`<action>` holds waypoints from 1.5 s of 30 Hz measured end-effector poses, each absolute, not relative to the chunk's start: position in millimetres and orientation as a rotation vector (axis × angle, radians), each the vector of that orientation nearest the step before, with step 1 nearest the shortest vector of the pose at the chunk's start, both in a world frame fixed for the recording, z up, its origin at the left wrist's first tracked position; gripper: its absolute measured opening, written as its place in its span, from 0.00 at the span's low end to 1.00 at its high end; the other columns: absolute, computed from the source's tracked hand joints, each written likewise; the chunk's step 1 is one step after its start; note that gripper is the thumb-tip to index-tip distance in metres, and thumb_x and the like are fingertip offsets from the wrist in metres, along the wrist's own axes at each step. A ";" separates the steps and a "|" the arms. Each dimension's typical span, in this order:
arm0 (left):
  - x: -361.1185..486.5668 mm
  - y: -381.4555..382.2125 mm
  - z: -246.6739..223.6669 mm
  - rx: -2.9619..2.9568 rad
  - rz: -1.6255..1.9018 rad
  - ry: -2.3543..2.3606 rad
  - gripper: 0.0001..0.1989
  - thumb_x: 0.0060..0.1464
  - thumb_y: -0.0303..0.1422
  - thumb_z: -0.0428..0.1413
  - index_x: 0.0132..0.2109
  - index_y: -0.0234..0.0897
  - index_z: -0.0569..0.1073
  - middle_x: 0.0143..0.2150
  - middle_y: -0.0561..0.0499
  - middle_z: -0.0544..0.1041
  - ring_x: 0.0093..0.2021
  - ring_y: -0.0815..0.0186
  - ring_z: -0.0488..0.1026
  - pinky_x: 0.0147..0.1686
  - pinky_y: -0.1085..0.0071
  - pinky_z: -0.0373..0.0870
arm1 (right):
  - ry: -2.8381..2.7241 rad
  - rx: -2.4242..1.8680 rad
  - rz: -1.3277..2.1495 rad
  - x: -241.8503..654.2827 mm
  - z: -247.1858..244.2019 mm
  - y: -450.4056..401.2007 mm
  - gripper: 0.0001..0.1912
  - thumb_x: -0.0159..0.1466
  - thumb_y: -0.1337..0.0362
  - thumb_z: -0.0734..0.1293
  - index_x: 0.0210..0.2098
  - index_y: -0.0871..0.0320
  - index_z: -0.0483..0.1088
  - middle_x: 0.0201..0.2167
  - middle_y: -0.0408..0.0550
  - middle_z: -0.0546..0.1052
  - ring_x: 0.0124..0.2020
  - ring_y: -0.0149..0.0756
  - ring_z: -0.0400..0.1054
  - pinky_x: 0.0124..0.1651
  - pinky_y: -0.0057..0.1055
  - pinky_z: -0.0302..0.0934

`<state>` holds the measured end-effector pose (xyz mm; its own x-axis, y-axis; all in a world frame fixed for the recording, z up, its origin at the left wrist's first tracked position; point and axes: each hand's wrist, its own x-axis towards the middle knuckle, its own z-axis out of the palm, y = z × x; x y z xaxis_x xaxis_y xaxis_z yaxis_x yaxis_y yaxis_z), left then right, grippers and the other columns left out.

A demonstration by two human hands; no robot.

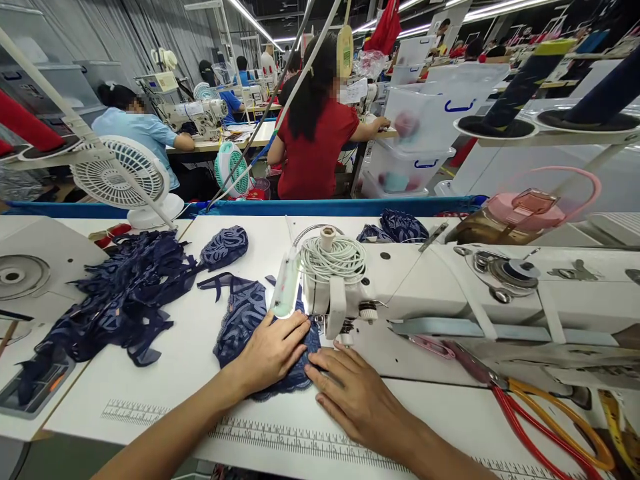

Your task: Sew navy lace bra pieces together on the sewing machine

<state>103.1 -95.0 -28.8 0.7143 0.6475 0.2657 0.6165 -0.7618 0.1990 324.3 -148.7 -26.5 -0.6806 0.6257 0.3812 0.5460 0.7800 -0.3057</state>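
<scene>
A navy lace garment piece (240, 323) lies on the white table under the needle area of a sewing machine (420, 273). My left hand (273, 350) rests on top of the lace, fingers lying flat and pointing toward the presser foot. At the lace's right edge, just in front of the machine head, my right hand (357, 397) has its fingers stretched out, the tips touching the fabric. The needle and presser foot are mostly hidden by the machine head and my fingers. Wound pale cord (334, 259) sits on top of the machine head.
A heap of navy lace pieces (130, 287) lies at left, with a padded navy cup (225, 247) beside it. Scissors (520, 407) and a pink-lidded bottle (520, 210) are at right. A white fan (123, 170) stands behind. Co-workers sit beyond the blue table edge.
</scene>
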 end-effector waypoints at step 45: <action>77.8 -177.3 -69.7 2.937 0.621 1.436 0.21 0.64 0.29 0.46 0.63 0.34 0.63 0.61 0.41 0.70 0.61 0.56 0.66 0.61 0.51 0.62 | -2.249 -1.762 -0.553 422.8 -26.2 -150.8 0.15 0.63 0.76 0.60 0.47 0.66 0.71 0.43 0.60 0.77 0.44 0.50 0.69 0.45 0.43 0.59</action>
<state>77.8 -177.3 -69.7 0.5620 0.7205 0.4062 0.7895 -0.6137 -0.0038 422.8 -150.8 -26.2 -0.2500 0.8798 0.4043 0.9670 0.2052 0.1513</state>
